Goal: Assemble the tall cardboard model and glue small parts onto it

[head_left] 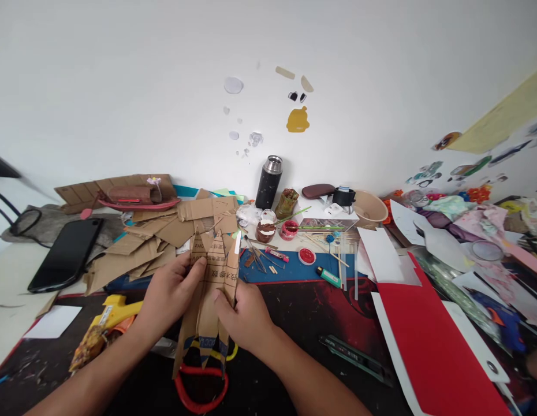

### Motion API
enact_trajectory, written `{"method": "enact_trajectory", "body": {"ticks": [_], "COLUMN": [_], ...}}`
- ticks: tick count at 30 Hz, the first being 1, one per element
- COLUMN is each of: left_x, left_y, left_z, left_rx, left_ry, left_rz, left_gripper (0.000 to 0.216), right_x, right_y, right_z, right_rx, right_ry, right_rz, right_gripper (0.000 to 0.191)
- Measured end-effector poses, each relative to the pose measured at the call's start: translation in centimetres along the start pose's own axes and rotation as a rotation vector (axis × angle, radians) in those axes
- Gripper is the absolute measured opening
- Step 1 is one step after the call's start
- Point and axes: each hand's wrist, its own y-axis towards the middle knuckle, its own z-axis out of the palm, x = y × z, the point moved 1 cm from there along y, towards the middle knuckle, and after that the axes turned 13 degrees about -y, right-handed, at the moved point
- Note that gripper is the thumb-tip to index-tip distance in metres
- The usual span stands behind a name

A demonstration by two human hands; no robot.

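A folded piece of brown cardboard (pixel 208 312) with printed characters and pointed ends is held up between both hands. My left hand (pixel 175 286) pinches its left side, thumb across the front face. My right hand (pixel 246 315) grips the lower right side, its thumb on the front and the other fingers behind. Below the cardboard lie scissors with red and yellow handles (pixel 202 407), their blades partly hidden by it and my left arm. A yellow hot glue gun (pixel 116 309) rests left of my left hand.
Cut cardboard pieces (pixel 134 248) pile up at the back left, near a black phone (pixel 67 254). A black thermos (pixel 269 182), paint jars (pixel 289 229) and thin sticks stand or lie behind my hands. Rightward are a utility knife (pixel 355 358) and a red sheet (pixel 437 341).
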Motion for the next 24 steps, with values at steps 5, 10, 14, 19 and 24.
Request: {"method": "enact_trajectory", "body": {"ticks": [5,10,14,19,24], "left_x": [-0.08,0.08,-0.04,0.12,0.11], "left_y": [0.16,0.03,-0.14,-0.07,0.00], "left_z": [0.11,-0.12,-0.17,0.17,0.32], "left_rx": [0.046,0.065,0.073,0.063,0.075], "left_ry": [-0.080,-0.006,0.060,-0.016,-0.032], "left_rz": [-0.095,-0.044,0.010,-0.053,-0.054], "left_gripper": [0.049,0.053,0.052,0.051,0.052], "right_x": [-0.34,-0.38,-0.24,-0.28,-0.34], "right_y": [0.20,0.30,0.22,0.30,0.52], "right_z": [-0.22,-0.32,-0.21,-0.10,-0.54], "right_rx": [-0.024,-0.045,-0.043,-0.043,-0.078], "right_ry": [-0.042,-0.048,-0.022,0.035,0.052], "right_rz": [0.011,0.003,-0.014,-0.004,0.010], "right_gripper": [0.018,0.018,0.019,0.022,0.021]}}
